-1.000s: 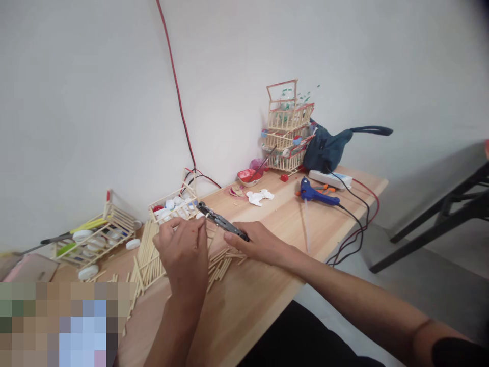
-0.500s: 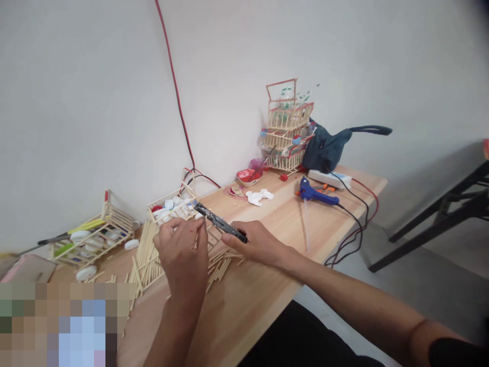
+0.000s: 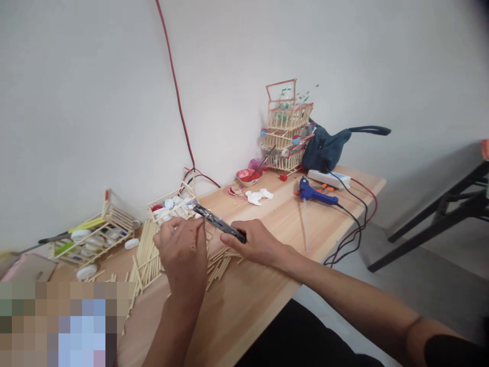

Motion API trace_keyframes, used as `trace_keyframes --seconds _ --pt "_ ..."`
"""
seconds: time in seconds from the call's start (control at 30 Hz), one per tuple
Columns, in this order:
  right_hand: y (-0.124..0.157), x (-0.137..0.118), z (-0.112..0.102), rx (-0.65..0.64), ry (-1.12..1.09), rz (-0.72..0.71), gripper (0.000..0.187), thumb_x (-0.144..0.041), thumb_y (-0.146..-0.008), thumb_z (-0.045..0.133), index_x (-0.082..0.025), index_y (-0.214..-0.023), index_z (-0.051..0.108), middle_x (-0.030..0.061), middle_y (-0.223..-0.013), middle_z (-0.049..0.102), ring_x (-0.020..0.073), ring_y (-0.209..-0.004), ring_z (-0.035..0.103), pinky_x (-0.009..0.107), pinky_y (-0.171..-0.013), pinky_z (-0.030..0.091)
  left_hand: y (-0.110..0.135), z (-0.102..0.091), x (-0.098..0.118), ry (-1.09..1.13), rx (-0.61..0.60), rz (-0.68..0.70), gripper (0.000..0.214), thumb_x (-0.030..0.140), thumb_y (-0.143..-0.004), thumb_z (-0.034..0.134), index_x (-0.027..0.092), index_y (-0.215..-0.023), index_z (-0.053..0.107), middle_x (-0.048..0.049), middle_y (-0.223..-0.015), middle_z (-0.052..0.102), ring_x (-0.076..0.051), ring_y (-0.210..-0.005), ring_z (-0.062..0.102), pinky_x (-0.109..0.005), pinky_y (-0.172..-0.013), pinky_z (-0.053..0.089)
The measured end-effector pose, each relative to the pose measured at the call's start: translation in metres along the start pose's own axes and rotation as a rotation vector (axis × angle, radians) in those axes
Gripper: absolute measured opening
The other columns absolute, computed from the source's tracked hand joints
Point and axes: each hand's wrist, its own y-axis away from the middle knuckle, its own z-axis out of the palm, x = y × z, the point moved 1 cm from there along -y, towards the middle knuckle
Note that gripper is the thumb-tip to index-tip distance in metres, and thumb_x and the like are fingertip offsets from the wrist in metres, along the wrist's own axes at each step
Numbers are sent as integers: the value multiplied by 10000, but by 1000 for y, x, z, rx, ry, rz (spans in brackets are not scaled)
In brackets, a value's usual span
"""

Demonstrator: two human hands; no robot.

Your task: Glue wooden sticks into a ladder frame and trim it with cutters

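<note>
In my right hand (image 3: 257, 240) is a slim black hand tool (image 3: 218, 222) with pale smudges, pointing up and left; its kind is not clear. My thumb lies along its near end. My left hand (image 3: 183, 250) is closed in a pinch beside the tool's far end, and what its fingers hold, if anything, is hidden. Below and behind the hands, thin wooden sticks (image 3: 219, 267) lie loose on the table, with a thicker pile of sticks (image 3: 147, 250) to the left. Behind my left hand, a stick-built frame (image 3: 183, 196) holds several white caps and a red one.
The wooden table (image 3: 263, 290) carries a stick cart with white wheels (image 3: 109, 237), a bowl of red paint (image 3: 249, 176), crumpled tissue (image 3: 259, 197), and a tiered stick structure (image 3: 288, 125). Right are a blue glue gun (image 3: 317, 193), power strip (image 3: 329, 178), dark bag (image 3: 324, 148) and trailing cords (image 3: 361, 224).
Almost nothing differs. Both hands and the black tool keep nearly the same pose, and the view has shifted very slightly.
</note>
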Motion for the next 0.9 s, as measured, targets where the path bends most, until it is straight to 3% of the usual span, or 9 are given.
trace_keyframes --seconds 0.33,0.43,0.67,0.77,0.9 --pt "2 3 8 83 81 -46 533 -580 -930 375 -160 -613 459 -18 -571 449 85 -550 371 247 -542 214 1 2 2 5 9 -26 106 195 -879 572 189 -867 677 -52 -771 686 -221 -844 571 -361 -764 359" --pt "-4 6 1 87 136 7 560 -625 -926 339 -165 -657 512 1 -596 515 102 -563 417 244 -542 234 0 2 1 3 11 -55 119 221 -883 577 179 -882 689 -62 -791 684 -216 -857 576 -351 -763 371" --pt "-20 38 -32 133 523 257 600 -698 -867 368 -169 -954 638 130 -920 683 234 -786 601 294 -643 354 2 4 -1 44 31 -118 119 252 -878 596 201 -898 702 -62 -849 676 -208 -887 588 -347 -785 393" --pt "-20 55 -34 152 616 276 660 -719 -826 426 -137 -1053 639 184 -1054 657 301 -936 604 358 -765 413 3 5 0 51 24 -123 120 256 -879 594 208 -900 702 -59 -846 666 -210 -900 588 -351 -795 391" --pt "-18 64 -32 163 643 210 720 -683 -725 617 -132 -1188 607 205 -1205 598 371 -1103 538 465 -919 401 2 5 0 49 16 -135 127 267 -881 589 201 -871 696 -58 -851 648 -206 -886 587 -352 -801 390"
